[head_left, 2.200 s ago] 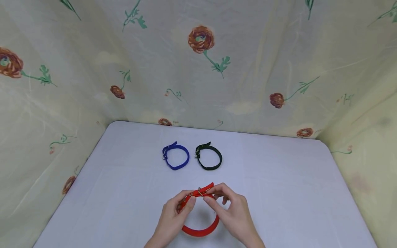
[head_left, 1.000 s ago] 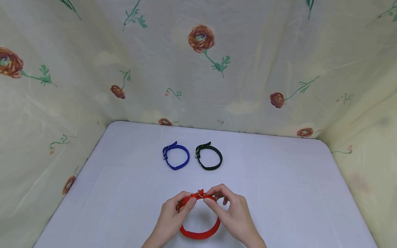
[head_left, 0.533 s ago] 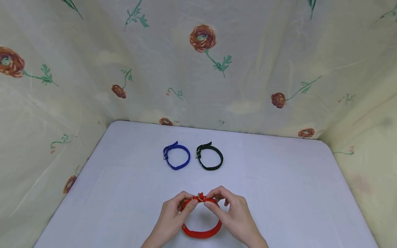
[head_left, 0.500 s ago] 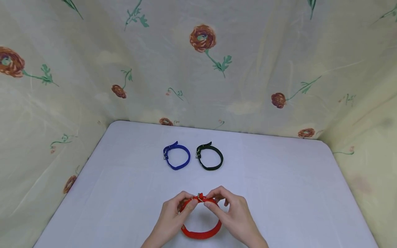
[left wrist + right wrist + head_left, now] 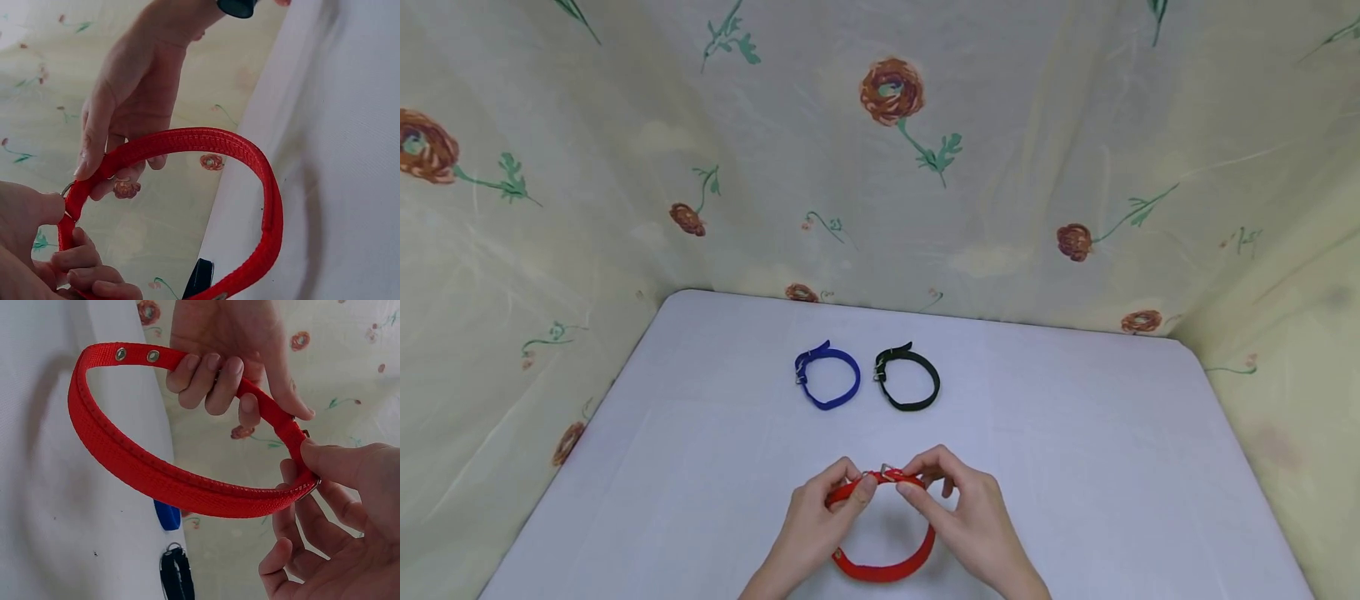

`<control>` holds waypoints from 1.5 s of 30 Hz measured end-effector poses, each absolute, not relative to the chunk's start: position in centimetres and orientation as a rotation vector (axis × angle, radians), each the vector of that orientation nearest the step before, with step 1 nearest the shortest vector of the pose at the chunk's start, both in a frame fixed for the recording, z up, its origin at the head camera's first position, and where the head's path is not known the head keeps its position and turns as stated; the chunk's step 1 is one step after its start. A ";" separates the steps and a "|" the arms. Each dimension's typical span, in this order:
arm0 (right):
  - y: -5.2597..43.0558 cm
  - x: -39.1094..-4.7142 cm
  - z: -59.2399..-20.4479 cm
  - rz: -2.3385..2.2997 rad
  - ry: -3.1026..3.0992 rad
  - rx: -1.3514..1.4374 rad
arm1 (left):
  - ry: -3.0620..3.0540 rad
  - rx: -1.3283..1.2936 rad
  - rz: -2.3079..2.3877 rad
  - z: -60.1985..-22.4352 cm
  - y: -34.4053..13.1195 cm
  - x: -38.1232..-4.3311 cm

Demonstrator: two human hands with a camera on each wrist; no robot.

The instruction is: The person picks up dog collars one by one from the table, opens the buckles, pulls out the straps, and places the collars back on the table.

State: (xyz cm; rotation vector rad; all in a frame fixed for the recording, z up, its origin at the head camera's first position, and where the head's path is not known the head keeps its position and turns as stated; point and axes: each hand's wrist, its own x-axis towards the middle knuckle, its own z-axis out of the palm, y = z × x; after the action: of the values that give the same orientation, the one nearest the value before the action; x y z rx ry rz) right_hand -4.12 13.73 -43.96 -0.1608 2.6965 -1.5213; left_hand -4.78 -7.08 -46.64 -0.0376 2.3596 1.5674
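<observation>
Red collar (image 5: 883, 574) is held up off the surface (image 5: 1060, 442), nr the person's side, by both hands. L hand (image 5: 816, 517) has its fingers curled round it; R hand (image 5: 966, 517) pinches it just beside a metal fitting (image 5: 887, 472) (buckle or ring, can't tell). Prob. gripped at 2 spots close together to steady that bit & have it in sight, w/ the rest of the loop hanging free. Blue collar (image 5: 828, 406) & dark collar (image 5: 913, 407) lie farther back, side by side but apart, prob. there to be out of the hands' way.

Materials: red one looks like woven nylon, stitched lengthwise, approx. oval, stiff enough to hold a curve; 2 metal-rimmed eyelets (image 5: 120, 354) show in the R wrist view. Other 2 are roundish loops, each w/ a tip poking out. Backdrop (image 5: 1000, 167) = pale creased cloth, printed flowers (image 5: 891, 92).
</observation>
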 end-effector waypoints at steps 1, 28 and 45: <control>13.7 -4.1 -44.0 -1.526 2.700 -0.175 | 2.362 -0.030 1.566 -46.6 -7.1 -4.8; 14.3 -4.2 -43.9 -1.653 2.679 -0.061 | 2.393 -0.128 1.661 -46.2 -7.4 -4.6; 16.9 -4.9 -44.0 -1.796 2.457 -0.118 | 1.788 -0.200 2.210 -46.6 -9.9 -5.6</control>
State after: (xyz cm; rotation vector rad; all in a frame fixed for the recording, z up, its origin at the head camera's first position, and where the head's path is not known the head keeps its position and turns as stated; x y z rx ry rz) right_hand -4.94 16.87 -43.97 -0.1180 2.4566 -1.7959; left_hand -5.58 -9.86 -46.63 -0.2002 1.7876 2.2102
